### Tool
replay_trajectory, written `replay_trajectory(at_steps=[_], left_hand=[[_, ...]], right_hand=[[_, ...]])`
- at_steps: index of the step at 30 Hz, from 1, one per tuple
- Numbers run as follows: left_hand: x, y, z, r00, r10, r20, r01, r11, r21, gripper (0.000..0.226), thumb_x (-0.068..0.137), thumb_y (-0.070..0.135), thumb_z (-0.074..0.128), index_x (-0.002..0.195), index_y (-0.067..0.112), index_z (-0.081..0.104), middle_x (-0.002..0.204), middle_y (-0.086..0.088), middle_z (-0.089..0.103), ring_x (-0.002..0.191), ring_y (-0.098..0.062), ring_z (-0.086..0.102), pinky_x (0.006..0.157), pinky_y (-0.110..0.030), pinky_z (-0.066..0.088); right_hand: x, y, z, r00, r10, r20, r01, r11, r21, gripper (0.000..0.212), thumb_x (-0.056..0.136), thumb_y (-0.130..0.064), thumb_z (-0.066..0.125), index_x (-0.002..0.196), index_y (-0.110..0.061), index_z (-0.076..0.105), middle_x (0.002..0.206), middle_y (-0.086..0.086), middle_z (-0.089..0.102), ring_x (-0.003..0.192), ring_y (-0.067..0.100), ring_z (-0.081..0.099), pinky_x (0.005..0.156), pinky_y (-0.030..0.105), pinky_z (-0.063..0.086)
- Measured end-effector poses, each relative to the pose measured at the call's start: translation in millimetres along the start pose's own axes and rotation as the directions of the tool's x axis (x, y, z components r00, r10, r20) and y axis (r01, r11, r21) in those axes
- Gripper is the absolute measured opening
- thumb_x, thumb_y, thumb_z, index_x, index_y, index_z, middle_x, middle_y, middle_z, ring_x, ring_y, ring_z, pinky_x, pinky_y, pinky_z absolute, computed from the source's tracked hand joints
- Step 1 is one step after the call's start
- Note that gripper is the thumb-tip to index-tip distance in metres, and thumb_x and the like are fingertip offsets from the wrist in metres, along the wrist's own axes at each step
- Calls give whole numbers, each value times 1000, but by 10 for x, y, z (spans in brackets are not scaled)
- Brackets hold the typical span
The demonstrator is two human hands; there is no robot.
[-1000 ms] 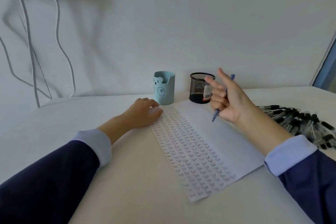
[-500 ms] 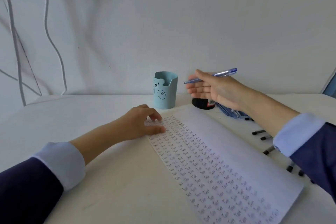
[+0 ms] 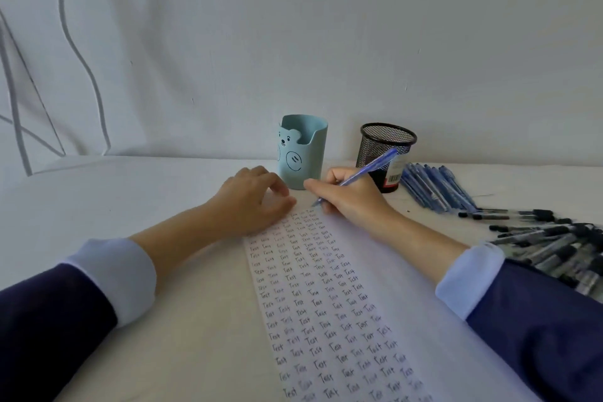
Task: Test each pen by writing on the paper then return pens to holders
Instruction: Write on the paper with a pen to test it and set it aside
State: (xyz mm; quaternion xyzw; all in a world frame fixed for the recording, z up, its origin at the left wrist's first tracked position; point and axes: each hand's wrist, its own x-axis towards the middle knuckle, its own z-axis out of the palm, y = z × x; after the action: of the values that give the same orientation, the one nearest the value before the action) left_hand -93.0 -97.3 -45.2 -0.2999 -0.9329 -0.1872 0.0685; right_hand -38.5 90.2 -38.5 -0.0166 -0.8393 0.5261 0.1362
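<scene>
Paper (image 3: 342, 320), thin and limp, runs away from you, its left part filled with handwritten "Test" rows. Your left hand (image 3: 254, 202) rests on its far corner, fingers loosely curved, pinning it. Your right hand (image 3: 352, 199) pinches a light, stiff blue pen (image 3: 365, 170) low on the barrel, tip at the sheet. Beyond, the bear-faced blue holder (image 3: 301, 150) and black mesh holder (image 3: 386, 147) show no pens above their rims; loose blue pens (image 3: 437, 186) lie just right.

Bear holder (image 3: 301, 153) left of mesh holder (image 3: 386, 153); paper (image 3: 329, 297) before both.
</scene>
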Motion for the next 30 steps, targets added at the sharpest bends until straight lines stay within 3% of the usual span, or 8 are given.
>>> replay_trajectory(at_steps=[3,6,11,16,24,27,30], left_hand=[[-23,14,123,1000,-3,-4,3,999,51,61,78,75,30,119,37,54,125,12,48,120,-14,40,102,-34,27],[-32,-6,150,1000,-1,-14,2,998,58,76,64,79,15,120,43,50,129,16,46,123,-11,38,104,-34,23],[-35,-26,159,999,15,-34,-12,996,85,74,66,80,13,123,46,48,131,19,45,124,-8,38,103,-32,25],[-56,-13,156,999,24,-31,-21,996,92,65,76,77,20,124,44,48,132,18,45,123,-8,39,101,-32,27],[-57,-3,141,1000,10,-13,-9,997,78,44,90,66,40,126,43,49,134,14,45,125,-12,38,104,-35,27],[-58,8,134,1000,2,-1,-2,996,84,47,89,68,38,127,43,48,134,14,45,125,-12,38,104,-34,26],[-57,14,135,1000,-1,8,0,996,87,58,81,76,29,126,44,49,133,15,46,125,-11,39,103,-35,28]], right_hand=[[40,64,-19,995,-23,-93,17,998,-62,38,83,-18,68,51,-10,47,44,-2,52,48,10,49,57,23,42],[82,78,-34,990,-48,-130,35,994,-105,30,79,-13,66,54,-1,51,47,4,54,51,12,51,56,23,43],[83,85,3,990,-83,-112,72,992,-103,29,78,-10,65,53,-3,52,46,5,55,46,7,47,49,10,40],[83,88,19,986,-100,-130,89,992,-92,29,78,-7,65,54,1,52,47,9,55,46,8,47,50,7,38],[81,86,37,990,-99,-100,90,992,-87,28,79,-11,66,59,5,54,46,7,58,45,8,51,49,12,44],[75,84,43,991,-101,-91,91,989,-117,29,79,-14,67,56,-2,53,45,4,58,45,8,52,52,14,46],[73,77,30,989,-103,-110,92,990,-105,28,79,-10,66,57,3,52,46,8,57,45,10,50,51,13,45]])
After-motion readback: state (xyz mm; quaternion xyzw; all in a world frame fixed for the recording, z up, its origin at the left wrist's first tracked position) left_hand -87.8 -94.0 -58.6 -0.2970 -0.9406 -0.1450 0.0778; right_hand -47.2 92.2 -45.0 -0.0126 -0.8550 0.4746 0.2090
